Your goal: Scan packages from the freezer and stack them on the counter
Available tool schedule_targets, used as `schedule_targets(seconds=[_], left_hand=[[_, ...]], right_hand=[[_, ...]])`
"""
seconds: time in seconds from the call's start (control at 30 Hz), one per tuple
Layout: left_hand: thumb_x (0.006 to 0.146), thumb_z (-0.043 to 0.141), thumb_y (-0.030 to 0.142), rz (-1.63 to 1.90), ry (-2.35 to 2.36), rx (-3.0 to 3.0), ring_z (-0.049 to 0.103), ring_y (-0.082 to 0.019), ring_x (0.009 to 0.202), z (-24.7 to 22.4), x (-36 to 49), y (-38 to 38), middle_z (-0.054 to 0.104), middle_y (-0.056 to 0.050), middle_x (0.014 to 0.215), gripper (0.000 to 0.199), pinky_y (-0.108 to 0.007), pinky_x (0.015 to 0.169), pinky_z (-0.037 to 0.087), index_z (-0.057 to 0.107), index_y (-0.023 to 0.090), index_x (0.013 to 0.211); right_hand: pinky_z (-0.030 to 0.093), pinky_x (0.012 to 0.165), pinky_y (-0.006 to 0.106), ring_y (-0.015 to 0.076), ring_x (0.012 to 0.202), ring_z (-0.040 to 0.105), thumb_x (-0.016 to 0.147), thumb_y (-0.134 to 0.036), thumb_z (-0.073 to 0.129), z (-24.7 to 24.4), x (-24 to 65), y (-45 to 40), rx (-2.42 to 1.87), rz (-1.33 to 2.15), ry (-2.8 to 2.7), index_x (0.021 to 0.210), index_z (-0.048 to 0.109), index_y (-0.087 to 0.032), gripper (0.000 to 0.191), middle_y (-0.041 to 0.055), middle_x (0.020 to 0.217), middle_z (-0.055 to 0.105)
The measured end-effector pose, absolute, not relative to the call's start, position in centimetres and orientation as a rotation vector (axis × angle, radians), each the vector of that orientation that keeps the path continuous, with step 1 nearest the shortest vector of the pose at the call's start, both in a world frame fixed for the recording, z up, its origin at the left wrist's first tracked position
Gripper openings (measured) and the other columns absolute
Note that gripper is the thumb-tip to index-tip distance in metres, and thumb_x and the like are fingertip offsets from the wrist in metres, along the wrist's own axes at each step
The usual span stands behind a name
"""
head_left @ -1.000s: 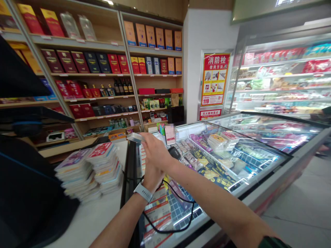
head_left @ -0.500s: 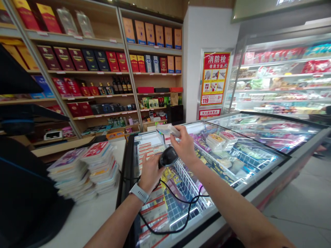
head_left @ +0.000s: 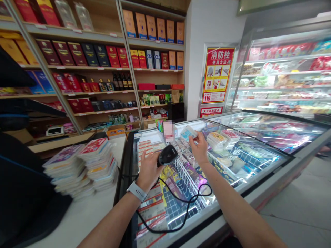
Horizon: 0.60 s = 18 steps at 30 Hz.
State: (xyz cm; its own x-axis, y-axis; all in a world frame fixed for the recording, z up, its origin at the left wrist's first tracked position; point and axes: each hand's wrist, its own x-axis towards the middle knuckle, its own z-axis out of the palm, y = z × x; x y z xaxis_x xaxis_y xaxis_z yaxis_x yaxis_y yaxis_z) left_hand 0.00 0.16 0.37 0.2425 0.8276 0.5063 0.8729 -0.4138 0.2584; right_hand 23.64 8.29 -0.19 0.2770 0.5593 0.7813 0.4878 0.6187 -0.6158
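Note:
My left hand (head_left: pixel 148 172), with a pale watch band (head_left: pixel 137 191) on its wrist, grips a black barcode scanner (head_left: pixel 168 155) above the glass-topped freezer (head_left: pixel 297 164). Its head points away from me and a black cord (head_left: pixel 155 230) loops below. Between thumb and fingers, my right hand (head_left: pixel 200 150) pinches a flat, clear-wrapped packet (head_left: pixel 187 133) with light blue print, just right of the scanner. Beside that hand, on the glass, lie two small piles of similar packets, one yellow-topped (head_left: pixel 217 138) and one red-topped (head_left: pixel 230 135).
Two tall stacks of flat packets, one purple-topped (head_left: pixel 63 155) and one red-topped (head_left: pixel 93 146), stand on the white counter (head_left: pixel 103 213) at left. Price labels (head_left: pixel 152 217) line the freezer's left side. A colourful item, partly blurred out (head_left: pixel 169 131), sits at its far edge. Shelves of boxes stand behind.
My right hand has moved right, taking the packet away from in front of the scanner. The packet's light blue print now shows. My left hand has barely shifted.

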Motion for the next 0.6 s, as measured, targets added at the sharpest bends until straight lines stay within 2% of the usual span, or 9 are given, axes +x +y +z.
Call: schedule_targets(seconds=[0.13,0.27,0.43,0.6], left_hand=[[0.085,0.059,0.020,-0.906,-1.662,-2.417,0.066,-0.029,0.107,0.5,0.1,0.1,0.073,-0.010,0.109,0.022,-0.059,0.115,0.022,0.063,0.021,0.107],[0.086,0.058,0.022,-0.918,-1.652,-2.421,0.066,-0.028,0.106,0.5,0.1,0.1,0.074,-0.009,0.110,0.021,-0.059,0.116,0.021,0.063,0.022,0.107],[0.086,0.058,0.023,-0.925,-1.641,-2.412,0.065,-0.028,0.109,0.1,-0.2,0.4,0.073,-0.009,0.112,0.023,-0.058,0.116,0.021,0.062,0.022,0.109],[0.089,0.055,0.025,-0.947,-1.621,-2.407,0.065,-0.027,0.107,-0.1,-0.2,0.4,0.073,-0.008,0.109,0.027,-0.057,0.116,0.021,0.061,0.023,0.115]], right_hand=[[0.048,0.062,0.031,0.0195,0.064,0.063,0.094,-0.047,0.048,-2.0,24.1,8.6,-1.071,0.168,-1.368,0.119,0.048,-0.017,0.039,0.0014,0.077,0.062],[0.045,0.057,0.032,0.0211,0.054,0.063,0.095,-0.050,0.044,-2.5,24.5,8.3,-1.134,0.216,-1.349,0.116,0.046,-0.019,0.037,-0.0013,0.066,0.058],[0.047,0.057,0.033,0.0211,0.058,0.064,0.091,-0.047,0.050,-2.6,24.8,8.2,-1.147,0.217,-1.297,0.112,0.045,-0.020,0.034,0.0003,0.072,0.059],[0.050,0.059,0.033,0.0201,0.063,0.063,0.079,-0.036,0.062,-3.3,25.0,9.0,-1.168,0.227,-1.188,0.109,0.046,-0.020,0.038,0.0036,0.082,0.064]])
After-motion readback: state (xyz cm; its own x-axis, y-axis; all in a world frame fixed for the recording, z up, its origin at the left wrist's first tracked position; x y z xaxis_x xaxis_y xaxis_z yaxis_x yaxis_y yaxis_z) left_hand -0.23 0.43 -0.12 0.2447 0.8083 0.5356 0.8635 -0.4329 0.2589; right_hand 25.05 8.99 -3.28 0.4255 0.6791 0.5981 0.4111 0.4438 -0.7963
